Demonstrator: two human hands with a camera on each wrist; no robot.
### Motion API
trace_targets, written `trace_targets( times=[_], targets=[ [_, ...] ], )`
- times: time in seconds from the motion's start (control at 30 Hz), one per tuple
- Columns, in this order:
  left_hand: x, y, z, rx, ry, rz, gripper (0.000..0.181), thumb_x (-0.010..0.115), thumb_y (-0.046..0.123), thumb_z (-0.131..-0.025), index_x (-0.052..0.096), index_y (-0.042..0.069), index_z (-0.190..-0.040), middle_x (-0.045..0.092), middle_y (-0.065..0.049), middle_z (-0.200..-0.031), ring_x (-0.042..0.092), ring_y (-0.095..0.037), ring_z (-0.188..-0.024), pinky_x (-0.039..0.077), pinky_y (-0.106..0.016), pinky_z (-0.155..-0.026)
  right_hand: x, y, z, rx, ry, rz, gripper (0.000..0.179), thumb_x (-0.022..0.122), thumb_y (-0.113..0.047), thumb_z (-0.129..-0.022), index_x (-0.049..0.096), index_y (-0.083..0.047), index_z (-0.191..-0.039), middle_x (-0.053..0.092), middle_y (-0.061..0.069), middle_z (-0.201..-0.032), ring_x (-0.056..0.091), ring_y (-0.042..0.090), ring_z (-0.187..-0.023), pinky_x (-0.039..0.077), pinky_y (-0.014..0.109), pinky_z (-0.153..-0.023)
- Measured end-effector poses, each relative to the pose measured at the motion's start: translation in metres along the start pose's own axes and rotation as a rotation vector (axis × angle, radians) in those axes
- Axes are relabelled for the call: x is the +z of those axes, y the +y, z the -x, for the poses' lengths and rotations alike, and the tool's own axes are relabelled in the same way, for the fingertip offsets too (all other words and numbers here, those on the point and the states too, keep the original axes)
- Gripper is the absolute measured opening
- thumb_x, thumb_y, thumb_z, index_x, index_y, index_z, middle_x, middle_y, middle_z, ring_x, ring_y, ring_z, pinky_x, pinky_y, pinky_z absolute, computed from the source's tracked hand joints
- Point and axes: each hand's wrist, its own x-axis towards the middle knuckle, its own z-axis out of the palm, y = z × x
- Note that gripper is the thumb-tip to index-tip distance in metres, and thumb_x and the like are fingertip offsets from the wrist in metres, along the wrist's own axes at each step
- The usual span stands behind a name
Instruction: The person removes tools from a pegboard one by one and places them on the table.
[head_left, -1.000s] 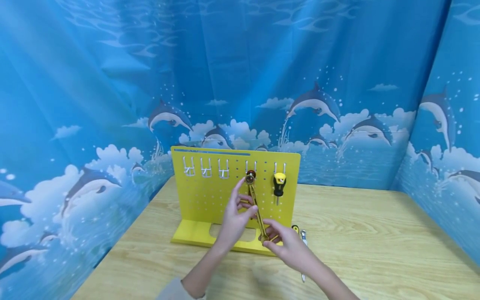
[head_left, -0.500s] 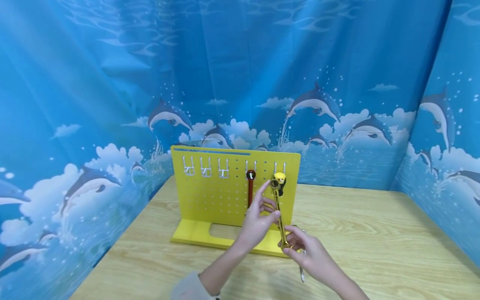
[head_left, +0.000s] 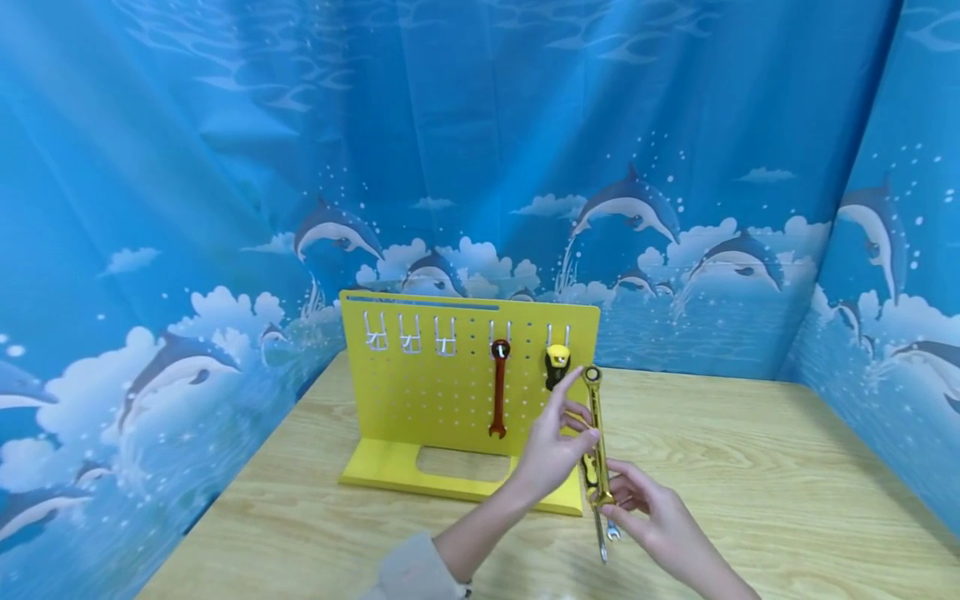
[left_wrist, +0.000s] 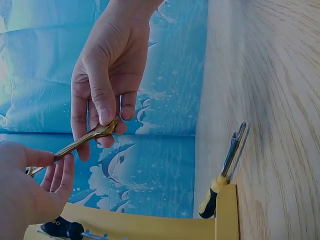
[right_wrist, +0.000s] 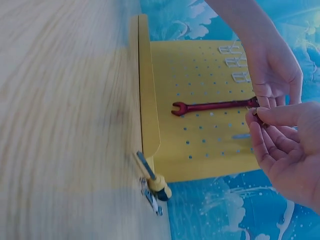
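Observation:
A gold ratchet wrench (head_left: 597, 429) stands nearly upright in front of the pegboard's right edge, its ring end up. My left hand (head_left: 553, 446) pinches its shaft between thumb and fingers, the index finger stretched toward the ring. At the lower end my right hand (head_left: 654, 510) pinches the wrench with thumb and fingertips. The left wrist view shows the same wrench (left_wrist: 80, 144) spanning both hands. In the right wrist view the fingers mostly hide it. Behind the hands, a red combination wrench (head_left: 498, 392) and a yellow-black stubby screwdriver (head_left: 557, 360) hang on the yellow pegboard (head_left: 427, 400).
On the wooden table (head_left: 720, 450) by the board's right end lie a yellow-black screwdriver (left_wrist: 214, 192) and a silver wrench (head_left: 613, 531), partly behind the gold one. Several white wire hooks (head_left: 410, 335) line the board's upper left. A blue dolphin-print curtain (head_left: 480, 167) surrounds the table.
Both hands have moved right with the gold wrench, from in front of the red wrench to past the board's right edge. The red wrench now shows whole. The gold wrench stands more upright.

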Motion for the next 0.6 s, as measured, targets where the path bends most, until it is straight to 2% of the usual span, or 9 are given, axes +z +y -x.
trace_targets(
  times=[0.2, 0.33, 0.53, 0.6],
  targets=[
    [0.013, -0.005, -0.006, 0.018, -0.031, 0.021, 0.079, 0.059, -0.012, -0.08, 0.028, 0.024, -0.143, 0.052, -0.005, -0.091, 0.055, -0.01, -0.078, 0.054, -0.026, -0.067, -0.008, 0.007, 0.008, 0.018, 0.038, 0.025, 0.041, 0.064, 0.012, -0.076, 0.049, 0.012, -0.114, 0.065, 0.008, -0.082, 0.059, 0.008, -0.072, 0.052, 0.023, -0.063],
    [0.021, -0.008, -0.01, 0.018, -0.035, 0.019, 0.075, 0.06, -0.009, -0.082, 0.029, 0.022, -0.143, 0.053, -0.004, -0.089, 0.055, -0.009, -0.075, 0.054, -0.025, -0.066, -0.012, 0.012, 0.014, 0.037, 0.059, 0.026, 0.041, 0.064, 0.012, -0.076, 0.049, 0.012, -0.114, 0.065, 0.008, -0.082, 0.059, 0.007, -0.072, 0.052, 0.021, -0.062],
    [0.031, -0.017, -0.019, -0.017, -0.016, -0.008, 0.063, 0.062, 0.0, -0.085, 0.037, 0.021, -0.139, 0.055, -0.002, -0.09, 0.057, -0.008, -0.074, 0.054, -0.024, -0.064, -0.016, 0.019, 0.02, 0.048, 0.057, -0.036, 0.039, 0.062, 0.014, -0.077, 0.047, 0.015, -0.113, 0.065, 0.002, -0.084, 0.061, 0.009, -0.074, 0.052, 0.019, -0.065],
    [0.034, -0.021, -0.023, -0.033, 0.001, -0.015, 0.057, 0.063, 0.003, -0.085, 0.042, 0.02, -0.135, 0.056, -0.001, -0.091, 0.057, -0.008, -0.074, 0.053, -0.023, -0.064, -0.018, 0.022, 0.023, 0.066, 0.055, -0.05, 0.038, 0.062, 0.015, -0.078, 0.046, 0.017, -0.112, 0.065, 0.004, -0.084, 0.061, 0.01, -0.074, 0.052, 0.019, -0.065]
  ],
)
